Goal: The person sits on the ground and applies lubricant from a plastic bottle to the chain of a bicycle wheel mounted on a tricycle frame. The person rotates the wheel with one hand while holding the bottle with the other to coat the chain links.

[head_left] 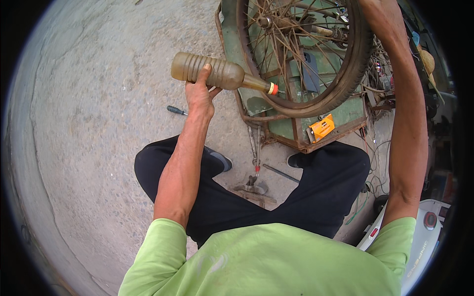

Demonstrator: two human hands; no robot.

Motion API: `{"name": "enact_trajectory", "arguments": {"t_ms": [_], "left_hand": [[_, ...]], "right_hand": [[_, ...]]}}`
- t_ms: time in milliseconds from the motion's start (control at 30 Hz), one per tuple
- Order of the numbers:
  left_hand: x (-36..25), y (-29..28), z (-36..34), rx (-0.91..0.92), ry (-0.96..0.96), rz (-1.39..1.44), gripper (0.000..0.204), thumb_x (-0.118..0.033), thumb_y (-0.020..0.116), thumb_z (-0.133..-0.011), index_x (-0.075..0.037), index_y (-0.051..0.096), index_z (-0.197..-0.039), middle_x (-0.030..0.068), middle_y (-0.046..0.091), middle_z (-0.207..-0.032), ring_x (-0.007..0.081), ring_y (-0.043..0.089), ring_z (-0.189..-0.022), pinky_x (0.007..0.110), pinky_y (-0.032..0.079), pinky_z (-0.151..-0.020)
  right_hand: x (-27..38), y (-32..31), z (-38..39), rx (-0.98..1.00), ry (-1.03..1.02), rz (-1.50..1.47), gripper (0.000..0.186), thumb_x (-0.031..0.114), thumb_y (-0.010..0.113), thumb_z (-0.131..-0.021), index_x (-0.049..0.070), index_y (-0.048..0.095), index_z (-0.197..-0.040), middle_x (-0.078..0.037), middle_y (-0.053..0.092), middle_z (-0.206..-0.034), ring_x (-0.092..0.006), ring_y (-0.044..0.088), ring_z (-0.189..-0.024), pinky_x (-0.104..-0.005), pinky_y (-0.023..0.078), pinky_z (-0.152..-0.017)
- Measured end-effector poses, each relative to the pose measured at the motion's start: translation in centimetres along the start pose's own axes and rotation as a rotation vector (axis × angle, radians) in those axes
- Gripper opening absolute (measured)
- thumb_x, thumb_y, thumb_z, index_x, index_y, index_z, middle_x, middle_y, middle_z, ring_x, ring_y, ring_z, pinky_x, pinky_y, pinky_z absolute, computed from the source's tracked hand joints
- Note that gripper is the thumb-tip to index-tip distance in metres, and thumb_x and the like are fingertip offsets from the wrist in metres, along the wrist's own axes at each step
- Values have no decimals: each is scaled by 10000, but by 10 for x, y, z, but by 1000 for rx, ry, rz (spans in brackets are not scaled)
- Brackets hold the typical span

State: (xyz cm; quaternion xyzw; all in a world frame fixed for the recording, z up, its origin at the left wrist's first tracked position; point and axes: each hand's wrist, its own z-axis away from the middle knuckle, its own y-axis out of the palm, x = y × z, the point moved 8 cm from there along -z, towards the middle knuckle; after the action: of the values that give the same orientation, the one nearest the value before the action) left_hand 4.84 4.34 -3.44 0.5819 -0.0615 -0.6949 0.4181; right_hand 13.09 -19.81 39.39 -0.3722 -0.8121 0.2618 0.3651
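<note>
My left hand [200, 93] is wrapped round a ribbed, cloudy brown plastic bottle [224, 73]. The bottle lies almost level, its neck tilted slightly down to the right. Its red-tipped end [273, 89] reaches the near left edge of a spoked wheel [358, 69]; whether it touches cannot be made out. Rusty spokes and a worn black tyre make up the wheel, which stands over a green metal cart body [286, 129]. At the wheel's far right rim is my right hand [380, 10], cut off by the picture's top edge, its fingers hidden.
A screwdriver [176, 110] lies on the concrete at left. Between my feet are long-handled metal tools [254, 145], a hammer-like tool [253, 186] and a rod [280, 172]. An orange box [322, 128] rests on the cart. Loose wires and a white scooter [424, 241] are at right.
</note>
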Motion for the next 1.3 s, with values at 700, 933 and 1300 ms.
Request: {"name": "enact_trajectory", "arguments": {"t_ms": [700, 933, 1300], "left_hand": [[19, 4, -11, -53, 41, -70, 694, -386, 840, -881, -74, 510, -1407, 124, 619, -1313, 319, 645, -1166, 596, 553, -1003], [21, 4, -12, -53, 60, -96, 728, -402, 846, -874, -79, 494, -1423, 129, 610, -1324, 325, 636, -1192, 576, 557, -1000], [22, 6, -10, -55, 36, -70, 687, -412, 832, -887, -81, 519, -1402, 131, 622, -1308, 340, 635, -1201, 595, 544, -1021]], "right_hand": [[14, 43, -36, 240, 118, 185, 619, 391, 718, -910, -1, 590, -1372, -197, 706, -1097, -287, 680, -977, -391, 543, -875], [4, 39, -37, 244, -166, 142, 567, 395, 718, -922, 12, 627, -1330, -174, 714, -1097, -283, 674, -1010, -390, 525, -915], [-6, 42, -42, 220, -108, 165, 591, 402, 727, -919, 17, 617, -1352, -168, 711, -1098, -275, 671, -1009, -381, 523, -915]]}}
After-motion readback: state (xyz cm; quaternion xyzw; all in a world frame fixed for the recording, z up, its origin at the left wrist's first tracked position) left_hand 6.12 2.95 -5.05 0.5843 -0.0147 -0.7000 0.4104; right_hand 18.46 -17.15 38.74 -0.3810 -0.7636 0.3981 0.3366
